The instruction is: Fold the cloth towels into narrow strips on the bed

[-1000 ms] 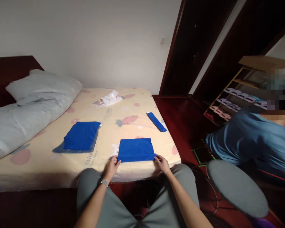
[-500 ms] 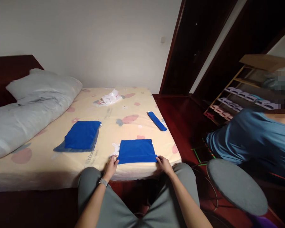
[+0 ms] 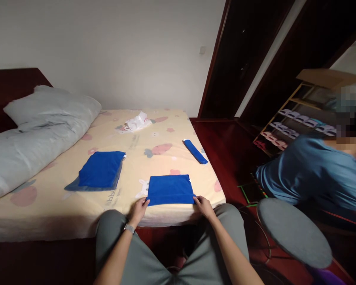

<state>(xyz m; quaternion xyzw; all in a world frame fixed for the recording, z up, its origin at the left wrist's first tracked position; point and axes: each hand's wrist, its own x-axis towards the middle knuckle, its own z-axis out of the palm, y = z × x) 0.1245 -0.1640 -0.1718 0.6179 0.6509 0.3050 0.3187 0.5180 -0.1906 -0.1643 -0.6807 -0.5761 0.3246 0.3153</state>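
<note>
A blue cloth (image 3: pixel 170 189) lies flat near the front edge of the bed, with a folded strip along its near side. My left hand (image 3: pixel 140 209) pinches its near left corner, and my right hand (image 3: pixel 203 206) pinches the near right one. To the left, a stack of blue cloths (image 3: pixel 101 169) rests on the patterned sheet, a greyish-blue layer showing beneath. A narrow rolled or folded blue cloth (image 3: pixel 195 151) lies by the bed's right edge.
The bed (image 3: pixel 130 158) bears a crumpled white plastic bag (image 3: pixel 138 122) and a grey quilt (image 3: pixel 47 126). At the right are a round grey stool (image 3: pixel 295 231), a person in a blue shirt (image 3: pixel 311 170) and a rack of slippers (image 3: pixel 290 99).
Both hands keep hold of the cloth's near corners, with the left fingers slightly shifted. The person at the right has moved a little, and a blue item now shows at the right edge.
</note>
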